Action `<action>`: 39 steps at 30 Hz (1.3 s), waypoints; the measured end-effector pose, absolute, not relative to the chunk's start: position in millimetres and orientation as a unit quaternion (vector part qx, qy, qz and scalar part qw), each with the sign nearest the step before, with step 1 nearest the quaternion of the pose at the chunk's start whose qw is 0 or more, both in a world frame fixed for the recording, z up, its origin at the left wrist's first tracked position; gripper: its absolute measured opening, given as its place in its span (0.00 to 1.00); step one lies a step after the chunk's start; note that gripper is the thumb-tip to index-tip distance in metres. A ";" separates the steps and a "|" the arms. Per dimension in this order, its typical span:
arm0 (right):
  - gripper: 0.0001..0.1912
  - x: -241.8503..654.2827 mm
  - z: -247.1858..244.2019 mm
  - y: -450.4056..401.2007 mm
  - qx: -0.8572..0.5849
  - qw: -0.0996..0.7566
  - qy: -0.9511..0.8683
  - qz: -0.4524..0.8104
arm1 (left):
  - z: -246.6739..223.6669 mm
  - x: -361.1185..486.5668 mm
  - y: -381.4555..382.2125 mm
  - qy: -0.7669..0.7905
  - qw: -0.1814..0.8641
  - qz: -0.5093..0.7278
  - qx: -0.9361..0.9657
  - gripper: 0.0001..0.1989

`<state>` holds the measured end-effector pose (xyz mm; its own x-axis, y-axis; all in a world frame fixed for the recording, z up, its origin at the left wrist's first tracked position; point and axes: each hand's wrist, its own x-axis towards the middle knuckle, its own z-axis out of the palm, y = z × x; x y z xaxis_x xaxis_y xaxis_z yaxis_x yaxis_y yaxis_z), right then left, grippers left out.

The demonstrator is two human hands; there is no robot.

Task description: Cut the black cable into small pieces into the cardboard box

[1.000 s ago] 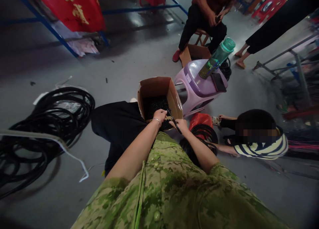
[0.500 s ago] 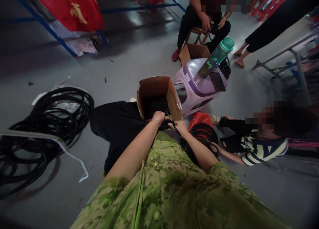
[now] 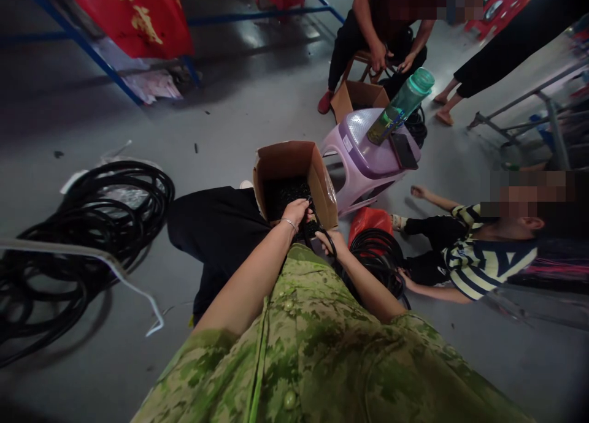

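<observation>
An open cardboard box [image 3: 324, 193] stands between my knees with small black pieces [image 3: 288, 193] inside. Over its near edge my left hand [image 3: 298, 211], with a bracelet at the wrist, is closed on something I cannot make out. Close by on the right, my right hand [image 3: 335, 244] is wrapped round the black handles of scissors [image 3: 327, 239]; their blades are hard to make out. A coil of black tubing [image 3: 377, 251] lies to the right, beside a red bag [image 3: 368, 222].
Behind the box is a purple stool [image 3: 359, 159] with a green bottle [image 3: 400, 107]. A person [image 3: 492, 251] in a striped shirt sits at right; another [image 3: 345, 61] sits behind. Black coils [image 3: 133, 190] lie at left.
My left hand has shifted slightly up and right with its fingers turned. The person in stripes has moved right and stretched out an arm. The seated person's hands behind have lowered.
</observation>
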<state>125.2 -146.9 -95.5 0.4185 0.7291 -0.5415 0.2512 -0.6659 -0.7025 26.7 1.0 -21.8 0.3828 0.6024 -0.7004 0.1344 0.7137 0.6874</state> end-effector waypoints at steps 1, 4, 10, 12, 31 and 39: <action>0.29 124.4 -95.7 -148.0 -0.785 0.301 -0.296 0.454 | -21.4 26.7 0.9 0.528 0.760 0.154 0.346 0.06; 0.29 126.1 -90.1 -148.7 -0.754 0.351 -0.311 0.459 | -21.1 27.5 0.5 0.518 0.765 0.153 0.352 0.06; 0.28 142.9 -62.6 -138.5 -0.769 0.280 -0.400 0.413 | -20.7 29.0 -1.0 0.516 0.760 0.152 0.365 0.02; 0.28 147.8 -54.9 -133.7 -0.777 0.244 -0.438 0.382 | -20.2 28.4 -1.4 0.511 0.760 0.154 0.370 0.03; 0.27 166.8 -45.5 -118.2 -0.765 0.171 -0.512 0.352 | -20.8 26.0 -4.2 0.486 0.753 0.158 0.414 0.08; 0.27 163.1 -45.2 -114.7 -0.774 0.159 -0.506 0.347 | -21.6 27.1 -4.4 0.503 0.709 0.128 0.477 0.08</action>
